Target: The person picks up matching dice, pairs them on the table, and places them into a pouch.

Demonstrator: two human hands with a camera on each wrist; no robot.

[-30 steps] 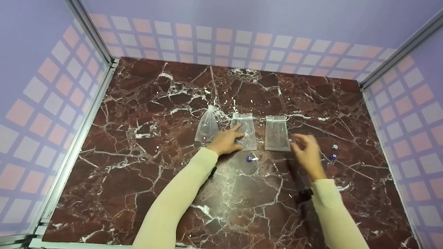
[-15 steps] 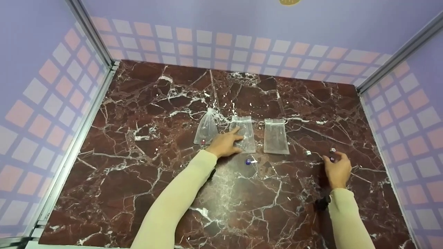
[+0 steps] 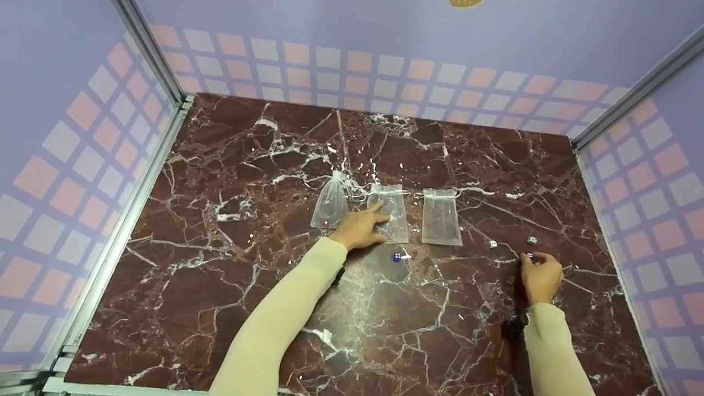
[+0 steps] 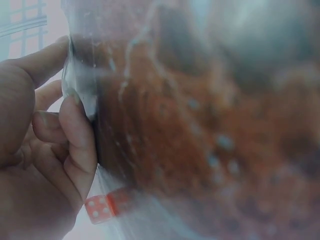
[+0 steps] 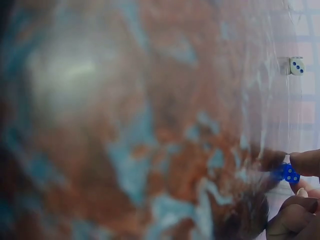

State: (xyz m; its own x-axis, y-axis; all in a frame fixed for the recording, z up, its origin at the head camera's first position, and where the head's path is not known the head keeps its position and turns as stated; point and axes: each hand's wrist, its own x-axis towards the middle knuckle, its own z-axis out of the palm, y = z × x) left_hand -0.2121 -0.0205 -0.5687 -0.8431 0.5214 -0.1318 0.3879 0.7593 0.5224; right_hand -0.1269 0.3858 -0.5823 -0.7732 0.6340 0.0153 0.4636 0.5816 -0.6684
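Observation:
Three sheer white organza drawstring pouches lie in a row in the head view. My left hand rests with its fingertips on the middle pouch. Beside that wrist, the left pouch is gathered at its neck and has a red die in its lower corner. The right pouch lies flat. Out to the right, my right hand pinches a blue die between thumb and finger at the table surface. A whitish die sits just beyond those fingertips.
A white die lies between the right pouch and my right hand. Another blue die sits just in front of the middle pouch. Tiled panels enclose the dark red marbled table at the back and sides.
My right hand has moved right from beside the right pouch to the blue die and now pinches it. A white die now lies where that hand was. My left hand has stayed put.

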